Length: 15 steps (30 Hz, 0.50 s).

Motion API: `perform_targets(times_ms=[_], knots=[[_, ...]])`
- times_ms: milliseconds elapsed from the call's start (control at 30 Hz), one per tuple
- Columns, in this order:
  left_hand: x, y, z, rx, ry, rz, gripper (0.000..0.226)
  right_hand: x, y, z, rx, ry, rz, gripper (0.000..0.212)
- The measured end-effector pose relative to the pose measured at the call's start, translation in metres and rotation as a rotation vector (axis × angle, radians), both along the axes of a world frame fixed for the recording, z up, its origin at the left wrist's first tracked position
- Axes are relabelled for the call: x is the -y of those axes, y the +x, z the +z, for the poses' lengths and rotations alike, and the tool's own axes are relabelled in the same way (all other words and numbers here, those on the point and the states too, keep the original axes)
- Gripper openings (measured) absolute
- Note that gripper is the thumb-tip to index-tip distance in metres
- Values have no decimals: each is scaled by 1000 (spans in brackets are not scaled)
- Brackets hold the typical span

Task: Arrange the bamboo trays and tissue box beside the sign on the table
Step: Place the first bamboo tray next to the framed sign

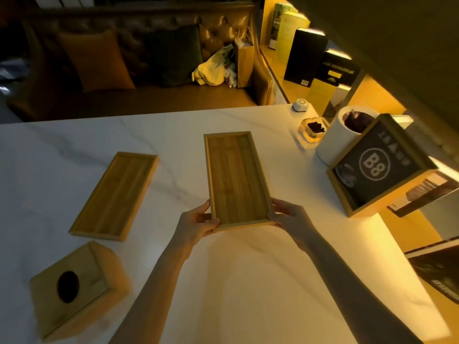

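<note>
A long bamboo tray (236,178) lies lengthwise in the middle of the white marble table (62,150). My left hand (198,223) grips its near left corner and my right hand (289,216) grips its near right corner. A second bamboo tray (114,196) rests empty and at a slant to the left. The wooden tissue box (77,289), with a dark oval opening on top, stands at the near left. The wood-framed black sign marked B8 (380,167) stands tilted at the right edge.
Behind the sign stand a white cylindrical container (335,140), a glass ashtray (313,129) and a small white puck (301,105). A sofa with cushions and bags lies beyond the far edge. Books and boxes fill the lit shelf at right.
</note>
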<state>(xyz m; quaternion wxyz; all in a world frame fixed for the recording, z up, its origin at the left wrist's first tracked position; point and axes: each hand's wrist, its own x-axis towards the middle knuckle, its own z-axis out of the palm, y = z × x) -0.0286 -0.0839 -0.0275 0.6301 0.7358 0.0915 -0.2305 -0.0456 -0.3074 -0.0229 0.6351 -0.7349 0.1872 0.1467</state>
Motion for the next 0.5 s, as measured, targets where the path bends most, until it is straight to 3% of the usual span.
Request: perform_targets(times_ms=[500], knots=[[146,38,-18,24,103,-157,49,124,4,-12,-12,-122,-244,36]])
